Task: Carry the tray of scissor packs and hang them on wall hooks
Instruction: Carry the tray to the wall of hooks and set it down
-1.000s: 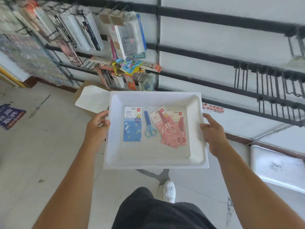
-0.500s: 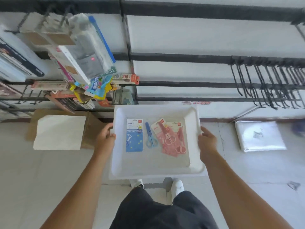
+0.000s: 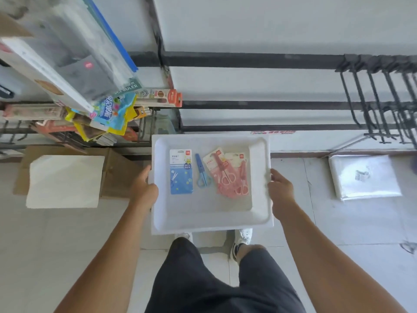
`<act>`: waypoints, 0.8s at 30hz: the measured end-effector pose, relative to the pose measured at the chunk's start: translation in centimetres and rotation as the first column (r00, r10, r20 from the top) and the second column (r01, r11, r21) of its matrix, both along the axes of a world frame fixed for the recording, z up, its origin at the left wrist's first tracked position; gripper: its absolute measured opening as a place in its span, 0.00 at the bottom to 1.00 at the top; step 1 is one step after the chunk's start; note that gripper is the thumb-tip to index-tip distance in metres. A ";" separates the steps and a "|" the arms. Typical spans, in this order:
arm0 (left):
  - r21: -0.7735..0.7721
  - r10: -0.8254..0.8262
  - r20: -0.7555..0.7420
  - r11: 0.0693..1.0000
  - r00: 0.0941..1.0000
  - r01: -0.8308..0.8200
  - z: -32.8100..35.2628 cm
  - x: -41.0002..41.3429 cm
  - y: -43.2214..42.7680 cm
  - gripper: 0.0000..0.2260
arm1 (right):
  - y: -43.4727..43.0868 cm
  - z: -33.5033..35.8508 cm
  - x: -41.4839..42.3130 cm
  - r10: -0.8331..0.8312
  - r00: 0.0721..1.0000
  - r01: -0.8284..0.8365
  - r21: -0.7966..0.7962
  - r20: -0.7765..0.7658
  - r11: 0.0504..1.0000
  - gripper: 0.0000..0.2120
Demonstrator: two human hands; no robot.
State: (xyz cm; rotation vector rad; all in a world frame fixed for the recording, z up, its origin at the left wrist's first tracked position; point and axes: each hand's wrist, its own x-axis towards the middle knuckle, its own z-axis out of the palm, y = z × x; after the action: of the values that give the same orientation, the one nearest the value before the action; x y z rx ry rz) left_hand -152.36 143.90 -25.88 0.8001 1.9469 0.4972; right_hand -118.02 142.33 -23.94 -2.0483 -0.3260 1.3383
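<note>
I hold a white tray (image 3: 209, 219) level in front of me, facing the wall. My left hand (image 3: 144, 190) grips its left rim and my right hand (image 3: 279, 188) grips its right rim. In the tray lie a blue scissor pack (image 3: 181, 175), a loose-looking blue pair of scissors (image 3: 202, 171) and overlapping pink scissor packs (image 3: 230, 175). Empty black wall hooks (image 3: 381, 102) hang on the rails at the upper right, apart from the tray.
Hooks at the upper left carry stationery packs (image 3: 74, 55), close to my head. A cardboard box with a white sheet (image 3: 63, 180) sits on the floor at the left. A plastic-wrapped white bundle (image 3: 363, 176) lies on the floor at the right. Black rails (image 3: 248, 61) cross the white wall.
I have stepped closer and turned square to the wall. The tray stays level in both hands and the hanging packs at the left now loom larger.
</note>
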 end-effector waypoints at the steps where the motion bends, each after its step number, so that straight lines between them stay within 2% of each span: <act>1: 0.008 0.004 0.013 1.000 1.000 -0.004 0.0 0.1 -0.4 0.36 | -0.1 -0.1 0.3 -0.012 1.000 0.012 -0.006 0.013 1.000 0.35; 8: 0.010 0.030 0.112 0.999 0.993 -0.032 2.8 1.5 -4.3 0.31 | -3.1 1.3 1.3 -0.155 0.983 0.162 -0.070 0.099 0.984 0.28; 12: -0.037 0.022 0.085 0.999 0.996 -0.019 2.1 2.1 -4.1 0.30 | -3.1 1.1 1.0 -0.080 0.991 0.092 -0.108 0.110 0.990 0.29; 17: -0.096 -0.039 -0.014 0.995 0.999 0.038 -0.5 2.2 -1.8 0.37 | -2.2 0.4 0.2 0.012 0.992 0.002 -0.113 0.123 0.994 0.29; 22: -0.086 -0.031 -0.049 0.996 0.998 0.027 -0.9 2.9 0.0 0.33 | -1.9 -0.3 -0.1 0.068 0.980 -0.046 -0.122 0.188 0.992 0.26; 24: -0.065 -0.002 -0.089 0.998 0.996 -0.003 -1.0 3.2 0.0 0.31 | -2.2 -0.5 -0.5 0.159 0.944 -0.133 -0.109 0.289 0.985 0.25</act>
State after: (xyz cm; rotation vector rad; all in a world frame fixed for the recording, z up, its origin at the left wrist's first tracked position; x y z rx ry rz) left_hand -149.17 143.94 -26.91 0.7924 2.0346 0.4027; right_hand -118.54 140.10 -24.44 -2.3435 -0.5703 1.1435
